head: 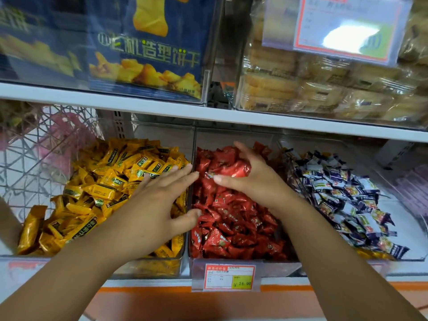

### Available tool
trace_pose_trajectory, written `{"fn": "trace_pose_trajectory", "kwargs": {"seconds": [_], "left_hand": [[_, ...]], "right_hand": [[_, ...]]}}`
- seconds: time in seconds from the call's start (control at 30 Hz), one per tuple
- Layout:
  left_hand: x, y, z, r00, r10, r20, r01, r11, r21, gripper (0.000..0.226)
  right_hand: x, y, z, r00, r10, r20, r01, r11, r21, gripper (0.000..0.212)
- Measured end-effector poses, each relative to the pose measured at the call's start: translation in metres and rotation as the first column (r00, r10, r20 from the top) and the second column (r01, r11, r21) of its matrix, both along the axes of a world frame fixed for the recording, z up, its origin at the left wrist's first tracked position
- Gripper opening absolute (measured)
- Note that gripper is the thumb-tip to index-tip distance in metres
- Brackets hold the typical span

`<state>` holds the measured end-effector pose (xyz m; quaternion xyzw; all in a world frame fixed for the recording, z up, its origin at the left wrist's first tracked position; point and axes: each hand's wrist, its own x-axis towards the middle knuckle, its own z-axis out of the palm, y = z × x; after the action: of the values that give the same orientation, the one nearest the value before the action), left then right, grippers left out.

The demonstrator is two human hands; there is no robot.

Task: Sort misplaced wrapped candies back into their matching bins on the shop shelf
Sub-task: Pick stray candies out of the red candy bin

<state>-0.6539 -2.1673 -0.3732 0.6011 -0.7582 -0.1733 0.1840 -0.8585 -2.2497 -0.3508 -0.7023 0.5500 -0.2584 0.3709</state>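
Red-wrapped candies [235, 170] sit bunched in the curled right hand [254, 181] over the red bin [231, 137] while the left hand [157, 205] lies flat, fingers straight, across the yellow bin [150, 268], so I judge the reds are being returned and next need releasing into that middle bin.

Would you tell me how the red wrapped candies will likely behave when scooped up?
Probably slippery: the red candies have glossy wrappers. Likely light, since the right hand holds several. Loosely heaped, so neighbours may slide.
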Motion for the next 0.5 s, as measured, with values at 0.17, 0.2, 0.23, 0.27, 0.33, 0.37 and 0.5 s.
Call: {"fn": "trace_pose_trajectory", "kwargs": {"seconds": [0.17, 0.2, 0.23, 0.27, 0.33, 0.37, 0.5], "left_hand": [[0.002, 0.001, 0.001, 1.0, 0.002, 0.011, -0.002, 1.0, 0.015, 0.09], [0.001, 0.001, 0.002, 1.0, 0.001, 0.014, -0.001, 1.0, 0.016, 0.09], [0.001, 0.001, 0.002, 1.0, 0.001, 0.015, -0.001, 1.0, 0.017, 0.091], [0.001, 0.001, 0.002, 1.0, 0.002, 0.013, -0.002, 1.0, 0.016, 0.091], [0.001, 0.001, 0.002, 1.0, 0.007, 0.0, -0.007, 1.0, 0.015, 0.091], [0.0, 0.001, 0.002, 1.0, 0.007, -0.005, -0.007, 1.0, 0.017, 0.091], [-0.004, 0.003, 0.003, 1.0, 0.007, -0.019, -0.006, 1.0, 0.02, 0.088]], "right_hand": [[-0.032, 0.015, 0.001, 0.899, 0.1, -0.425, -0.073, 0.994, 0.079, 0.059], [-0.034, 0.019, -0.004, 0.901, 0.069, -0.428, -0.072, 0.997, 0.011, 0.046], [-0.033, 0.021, -0.008, 0.92, 0.019, -0.391, -0.063, 0.993, -0.1, 0.034], [-0.029, 0.022, -0.013, 0.941, -0.024, -0.339, -0.054, 0.974, -0.218, 0.024], [-0.014, 0.016, -0.024, 0.967, -0.025, -0.255, -0.076, 0.922, -0.379, 0.018], [-0.004, 0.012, -0.03, 0.967, -0.011, -0.253, -0.102, 0.898, -0.429, 0.02], [0.022, -0.004, -0.049, 0.953, -0.142, -0.269, -0.017, 0.858, -0.514, 0.04]]}}
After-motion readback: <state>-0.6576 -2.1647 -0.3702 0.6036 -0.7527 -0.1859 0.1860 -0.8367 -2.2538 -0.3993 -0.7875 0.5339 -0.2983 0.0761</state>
